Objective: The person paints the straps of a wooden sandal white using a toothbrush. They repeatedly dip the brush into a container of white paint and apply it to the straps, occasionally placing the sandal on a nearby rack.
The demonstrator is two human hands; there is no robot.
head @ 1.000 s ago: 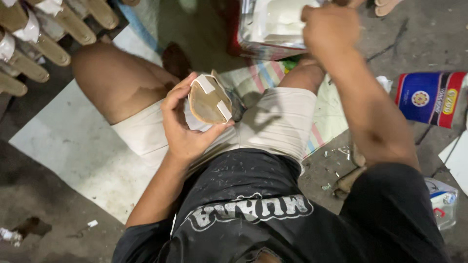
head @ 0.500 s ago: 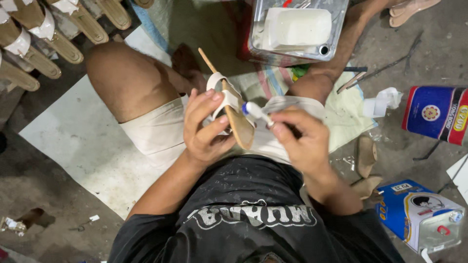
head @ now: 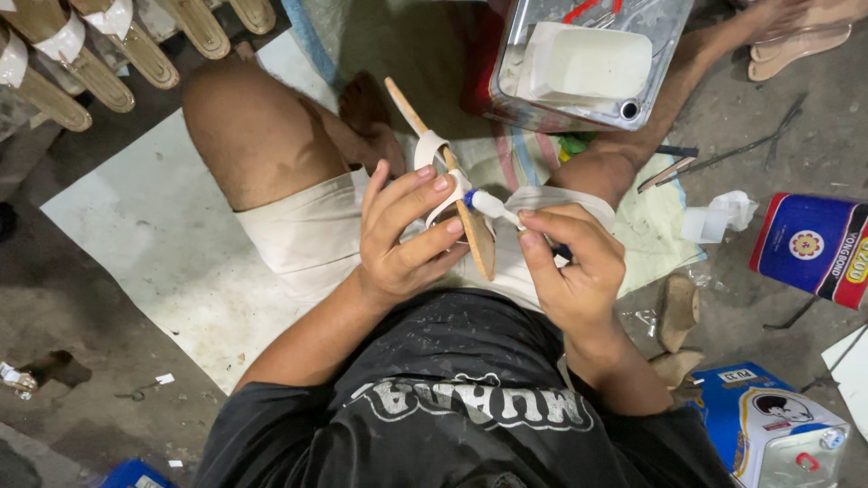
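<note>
Left hand (head: 402, 239) grips a thin, stiff, seemingly light sandal sole (head: 452, 190) mid-length; right hand (head: 570, 267), beside it, pinches a small brush (head: 493, 206).

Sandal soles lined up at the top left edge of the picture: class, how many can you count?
5: two with white straps at the far left, then three running right along the top edge. More may lie out of view.

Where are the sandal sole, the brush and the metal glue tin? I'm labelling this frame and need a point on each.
sandal sole (head: 477, 239): head view, on the tan edge below the white strap.
brush (head: 493, 207): head view, on its white tip.
metal glue tin (head: 665, 45): head view, on the right rim.
</note>
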